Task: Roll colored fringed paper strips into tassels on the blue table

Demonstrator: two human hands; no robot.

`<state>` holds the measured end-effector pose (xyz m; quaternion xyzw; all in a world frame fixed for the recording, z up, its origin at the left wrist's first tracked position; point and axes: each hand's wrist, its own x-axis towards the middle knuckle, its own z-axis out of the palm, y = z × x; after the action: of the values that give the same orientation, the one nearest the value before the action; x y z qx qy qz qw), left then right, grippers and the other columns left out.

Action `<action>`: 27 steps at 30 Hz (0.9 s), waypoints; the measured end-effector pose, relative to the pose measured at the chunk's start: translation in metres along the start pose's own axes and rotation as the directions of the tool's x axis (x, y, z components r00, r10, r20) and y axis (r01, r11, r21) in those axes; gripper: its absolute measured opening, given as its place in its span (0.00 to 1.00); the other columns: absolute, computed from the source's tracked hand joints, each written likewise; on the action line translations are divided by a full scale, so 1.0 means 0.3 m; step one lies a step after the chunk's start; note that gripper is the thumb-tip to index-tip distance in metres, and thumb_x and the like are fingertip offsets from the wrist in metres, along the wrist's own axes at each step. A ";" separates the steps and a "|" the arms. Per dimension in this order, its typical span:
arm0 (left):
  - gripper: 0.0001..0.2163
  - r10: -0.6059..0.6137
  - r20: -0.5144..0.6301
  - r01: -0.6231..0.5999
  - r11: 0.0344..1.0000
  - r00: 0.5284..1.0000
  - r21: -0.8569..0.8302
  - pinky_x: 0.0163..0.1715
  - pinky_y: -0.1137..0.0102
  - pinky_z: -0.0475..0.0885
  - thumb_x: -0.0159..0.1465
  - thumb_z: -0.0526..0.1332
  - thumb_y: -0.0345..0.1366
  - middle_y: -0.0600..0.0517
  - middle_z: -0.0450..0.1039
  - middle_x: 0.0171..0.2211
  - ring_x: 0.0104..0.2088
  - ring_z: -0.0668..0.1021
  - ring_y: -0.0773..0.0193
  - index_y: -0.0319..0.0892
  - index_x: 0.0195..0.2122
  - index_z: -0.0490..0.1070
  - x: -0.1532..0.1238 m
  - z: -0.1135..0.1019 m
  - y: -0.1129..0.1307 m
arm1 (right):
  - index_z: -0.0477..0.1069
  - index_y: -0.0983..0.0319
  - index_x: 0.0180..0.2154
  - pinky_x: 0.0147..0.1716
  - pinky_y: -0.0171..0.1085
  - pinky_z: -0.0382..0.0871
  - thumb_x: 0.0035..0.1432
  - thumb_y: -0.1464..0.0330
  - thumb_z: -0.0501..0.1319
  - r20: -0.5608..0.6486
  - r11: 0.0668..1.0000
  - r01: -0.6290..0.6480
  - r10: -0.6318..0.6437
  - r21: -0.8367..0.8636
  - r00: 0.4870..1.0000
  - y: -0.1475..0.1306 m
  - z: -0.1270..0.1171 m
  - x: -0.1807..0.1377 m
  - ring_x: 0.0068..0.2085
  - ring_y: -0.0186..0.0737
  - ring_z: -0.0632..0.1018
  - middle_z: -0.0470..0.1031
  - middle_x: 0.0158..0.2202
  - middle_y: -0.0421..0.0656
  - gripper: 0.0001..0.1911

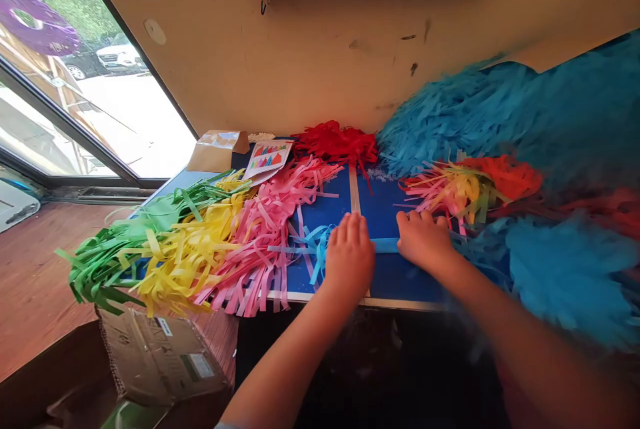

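Both my hands rest on a blue table (330, 205). My left hand (349, 254) lies palm down with fingers together, pressing on a light blue fringed paper strip (313, 250). My right hand (423, 237) lies flat beside it, fingers forward, on the same strip's band (385, 245). Pink fringe (270, 229) is piled just left of my left hand. A mixed pink, yellow and orange fringe bundle (460, 189) sits just beyond my right hand.
Yellow fringe (195, 249) and green fringe (125, 249) hang over the table's left edge. Red fringe (337, 141) lies at the back. Large blue fringed heaps (525, 122) fill the right. A colour card (267, 157), a paper bag (217, 149), and a cardboard box (160, 355) below.
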<state>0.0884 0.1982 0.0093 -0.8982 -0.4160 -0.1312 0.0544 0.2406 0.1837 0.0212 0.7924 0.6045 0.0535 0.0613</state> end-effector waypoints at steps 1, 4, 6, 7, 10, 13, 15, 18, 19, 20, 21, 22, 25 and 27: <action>0.22 0.115 0.048 -0.112 0.992 0.992 -0.054 0.55 0.61 0.59 0.66 0.47 0.37 0.39 0.53 0.61 0.61 0.57 0.54 0.32 0.59 0.54 -0.005 0.010 0.022 | 0.64 0.67 0.46 0.39 0.50 0.58 0.51 0.74 0.50 0.007 1.000 0.001 -0.001 0.002 1.000 0.000 0.001 0.001 0.47 0.56 0.67 0.69 0.43 0.56 0.19; 0.32 0.363 0.215 -0.325 0.926 0.907 -0.193 0.60 0.62 0.51 0.64 0.45 0.52 0.39 0.47 0.62 0.63 0.50 0.54 0.29 0.61 0.50 -0.018 0.037 0.064 | 0.64 0.66 0.46 0.41 0.51 0.58 0.52 0.71 0.50 0.040 1.000 -0.015 0.014 0.024 0.999 0.005 0.007 0.003 0.48 0.55 0.66 0.69 0.45 0.55 0.18; 0.38 0.362 0.283 -0.308 0.926 0.888 -0.218 0.61 0.60 0.48 0.61 0.44 0.58 0.39 0.43 0.63 0.64 0.47 0.53 0.28 0.61 0.48 -0.025 0.044 0.058 | 0.65 0.65 0.45 0.42 0.51 0.58 0.51 0.71 0.50 0.070 0.998 -0.030 0.027 0.054 0.997 0.019 0.011 0.007 0.48 0.55 0.66 0.69 0.46 0.53 0.18; 0.40 0.348 0.302 -0.291 0.931 0.887 -0.218 0.61 0.60 0.47 0.60 0.43 0.60 0.38 0.41 0.63 0.64 0.46 0.53 0.28 0.62 0.46 -0.028 0.045 0.046 | 0.65 0.64 0.44 0.42 0.50 0.58 0.51 0.71 0.50 0.082 0.997 -0.032 0.027 0.068 0.996 0.030 0.012 0.009 0.48 0.55 0.66 0.69 0.47 0.52 0.18; 0.42 0.304 0.321 -0.252 0.948 0.897 -0.193 0.61 0.59 0.47 0.59 0.44 0.60 0.38 0.39 0.63 0.64 0.45 0.54 0.27 0.62 0.44 -0.036 0.041 -0.003 | 0.66 0.62 0.42 0.41 0.49 0.59 0.48 0.70 0.51 0.110 0.995 -0.031 0.021 0.093 0.994 0.072 0.006 0.012 0.46 0.54 0.68 0.71 0.44 0.50 0.17; 0.41 0.282 0.301 -0.237 0.955 0.911 -0.176 0.60 0.57 0.49 0.59 0.44 0.60 0.38 0.40 0.63 0.64 0.45 0.53 0.29 0.62 0.45 -0.041 0.043 -0.035 | 0.67 0.63 0.42 0.41 0.50 0.60 0.47 0.69 0.54 0.039 0.995 -0.048 0.045 0.087 0.998 0.085 -0.011 -0.010 0.45 0.55 0.68 0.72 0.43 0.50 0.18; 0.41 0.296 0.280 -0.248 0.949 0.913 -0.194 0.60 0.57 0.49 0.59 0.46 0.60 0.38 0.41 0.64 0.64 0.46 0.53 0.30 0.62 0.45 -0.043 0.048 -0.044 | 0.66 0.65 0.45 0.45 0.51 0.60 0.49 0.68 0.53 -0.112 0.989 -0.016 0.032 0.145 0.993 0.052 -0.015 -0.047 0.48 0.54 0.68 0.70 0.46 0.51 0.19; 0.38 0.352 0.252 -0.296 0.926 0.902 -0.233 0.60 0.57 0.49 0.58 0.51 0.56 0.39 0.43 0.63 0.63 0.48 0.53 0.33 0.62 0.47 -0.043 0.054 -0.054 | 0.60 0.68 0.54 0.55 0.48 0.54 0.56 0.62 0.50 -0.248 0.919 0.250 -0.177 0.305 0.952 -0.044 0.011 -0.117 0.57 0.49 0.62 0.61 0.57 0.52 0.26; 0.37 0.376 0.253 -0.320 0.917 0.891 -0.239 0.60 0.58 0.49 0.58 0.53 0.53 0.40 0.45 0.63 0.63 0.49 0.52 0.34 0.62 0.47 -0.042 0.055 -0.059 | 0.56 0.69 0.57 0.57 0.47 0.53 0.57 0.59 0.48 -0.225 0.869 0.350 -0.285 0.349 0.932 -0.076 0.027 -0.137 0.60 0.47 0.58 0.56 0.60 0.52 0.30; 0.35 0.396 0.259 -0.339 0.910 0.881 -0.239 0.60 0.58 0.49 0.58 0.55 0.49 0.40 0.46 0.63 0.63 0.50 0.52 0.35 0.62 0.47 -0.042 0.055 -0.063 | 0.51 0.69 0.60 0.58 0.46 0.52 0.58 0.55 0.47 -0.180 0.827 0.411 -0.370 0.383 0.912 -0.101 0.044 -0.154 0.62 0.46 0.53 0.50 0.62 0.52 0.34; 0.35 0.411 0.267 -0.355 0.905 0.872 -0.235 0.60 0.58 0.49 0.58 0.55 0.46 0.40 0.47 0.63 0.63 0.50 0.52 0.35 0.62 0.47 -0.041 0.054 -0.068 | 0.47 0.70 0.61 0.59 0.46 0.51 0.58 0.51 0.45 -0.132 0.805 0.430 -0.415 0.408 0.900 -0.117 0.061 -0.167 0.63 0.46 0.49 0.45 0.64 0.51 0.38; 0.34 0.418 0.273 -0.364 0.903 0.866 -0.228 0.60 0.59 0.50 0.58 0.55 0.45 0.40 0.46 0.63 0.63 0.50 0.52 0.35 0.62 0.46 -0.042 0.052 -0.071 | 0.44 0.70 0.62 0.59 0.46 0.50 0.58 0.48 0.44 -0.080 0.804 0.422 -0.431 0.419 0.899 -0.124 0.076 -0.175 0.64 0.46 0.46 0.41 0.64 0.51 0.41; 0.36 0.397 0.278 -0.349 0.914 0.875 -0.206 0.59 0.59 0.52 0.59 0.53 0.47 0.39 0.41 0.64 0.64 0.47 0.53 0.32 0.63 0.43 -0.049 0.049 -0.072 | 0.42 0.71 0.63 0.60 0.49 0.47 0.54 0.42 0.42 0.039 0.872 0.325 -0.364 0.367 0.931 -0.090 0.108 -0.183 0.64 0.50 0.43 0.38 0.64 0.51 0.47; 0.35 0.339 0.264 -0.296 0.936 0.903 -0.190 0.59 0.58 0.52 0.60 0.50 0.51 0.40 0.41 0.64 0.64 0.47 0.53 0.32 0.62 0.45 -0.057 0.048 -0.065 | 0.45 0.70 0.62 0.59 0.54 0.46 0.52 0.41 0.42 0.050 0.918 0.272 -0.299 0.289 0.953 -0.041 0.128 -0.186 0.63 0.52 0.45 0.42 0.64 0.53 0.48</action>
<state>0.0656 0.2012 -0.0096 -0.9649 -0.2567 -0.0161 -0.0527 0.2203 0.1319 -0.0193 0.6980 0.7116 -0.0787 -0.0157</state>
